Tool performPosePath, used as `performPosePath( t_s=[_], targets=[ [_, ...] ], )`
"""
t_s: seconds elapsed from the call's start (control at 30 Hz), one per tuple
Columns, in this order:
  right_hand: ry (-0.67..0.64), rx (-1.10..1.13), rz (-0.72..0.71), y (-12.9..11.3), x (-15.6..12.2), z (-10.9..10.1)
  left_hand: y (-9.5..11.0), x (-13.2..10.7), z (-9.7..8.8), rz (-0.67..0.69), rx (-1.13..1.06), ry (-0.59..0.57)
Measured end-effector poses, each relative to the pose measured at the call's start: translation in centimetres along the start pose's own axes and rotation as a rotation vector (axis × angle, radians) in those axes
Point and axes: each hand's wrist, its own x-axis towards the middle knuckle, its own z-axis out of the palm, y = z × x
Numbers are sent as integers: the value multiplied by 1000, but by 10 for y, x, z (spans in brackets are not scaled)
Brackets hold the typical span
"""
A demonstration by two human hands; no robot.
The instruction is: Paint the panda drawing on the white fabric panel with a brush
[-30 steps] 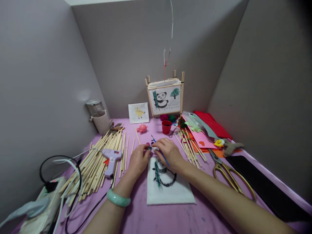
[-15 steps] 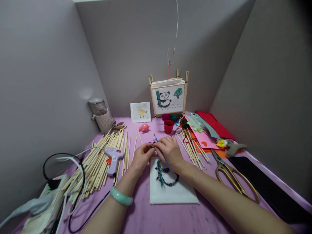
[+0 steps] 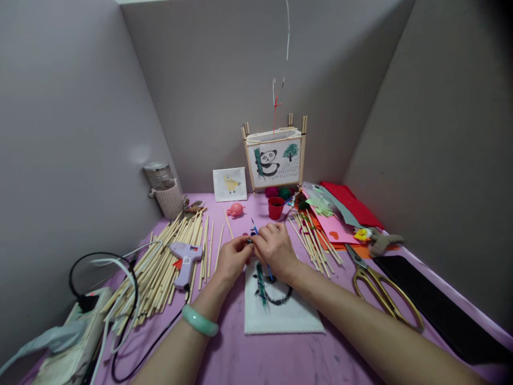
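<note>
My left hand (image 3: 232,260) and my right hand (image 3: 274,250) meet above the far edge of a white square sheet (image 3: 280,313) that bears a black and green painted figure. Both hands pinch a small dark object between their fingertips; I cannot make out what it is. My right hand also holds a thin blue paintbrush (image 3: 254,226), whose handle sticks out past the fingers. A green bangle (image 3: 198,321) circles my left wrist.
A pile of bamboo sticks (image 3: 160,262) and a lilac glue gun (image 3: 185,256) lie to the left, with cables and a power strip (image 3: 80,326) nearer. Gold scissors (image 3: 380,291), coloured paper and more sticks (image 3: 315,238) lie right. A panda lantern (image 3: 276,158), red cup (image 3: 275,207) and chick picture (image 3: 230,184) stand behind.
Both hands have stayed together at the sheet's far edge, with the fingers working slightly. The view shifted a little.
</note>
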Motion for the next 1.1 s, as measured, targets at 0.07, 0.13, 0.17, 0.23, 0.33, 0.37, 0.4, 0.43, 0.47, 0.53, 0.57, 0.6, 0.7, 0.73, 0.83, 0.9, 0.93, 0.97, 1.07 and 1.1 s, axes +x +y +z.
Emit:
performPosePath(
  t_s=[0.07, 0.13, 0.17, 0.23, 0.33, 0.37, 0.4, 0.43, 0.47, 0.53, 0.57, 0.6, 0.7, 0.73, 0.83, 0.9, 0.93, 0.97, 1.07, 1.1],
  targets=[
    [-1, 6, 3, 1, 0, 1, 0, 1, 0, -4, 3, 3],
    [0, 14, 7, 1, 0, 2, 0, 1, 0, -9, 4, 4],
    [1, 19, 9, 2, -1, 2, 0, 1, 0, -11, 4, 3],
    [4, 28, 12, 2, -1, 3, 0, 1, 0, -16, 5, 3],
    [8, 38, 14, 2, -1, 4, 0, 1, 0, -19, 7, 3],
    [7, 38, 15, 2, -1, 4, 0, 1, -1, -20, 7, 2],
    [7, 37, 18, 2, -1, 4, 0, 1, -1, -21, 9, 2],
    [5, 37, 20, 2, -1, 4, 0, 2, -1, -20, 12, 3],
    [3, 38, 21, 3, -1, 4, 0, 2, -1, -18, 15, 3],
    [2, 38, 14, 3, -1, 4, 0, 3, -2, -12, 18, 0],
    [4, 35, 8, 3, -1, 4, 0, 3, -2, -9, 18, -4],
    [6, 30, 2, 3, -1, 4, -1, 3, -3, -5, 17, -9],
    [5, 13, -4, 3, 0, 4, -3, 4, -3, 6, 16, -14],
    [1, 13, -4, 3, 0, 4, -4, 5, -3, 8, 17, -11],
    [-7, 25, -2, 4, 1, 4, -5, 5, -3, 5, 19, -3],
    [-10, 41, -5, 4, 1, 4, -5, 5, -3, 1, 15, -3],
    [-11, 49, -9, 5, 1, 4, -5, 5, -3, -1, 11, -3],
    [-12, 57, -13, 6, 1, 5, -4, 5, -3, -2, 8, -4],
    [-21, 74, -19, 10, 2, 6, -1, 3, -2, -4, 3, -6],
    [-26, 78, -17, 12, 2, 6, 0, 2, -1, -5, 0, -10]
  ],
)
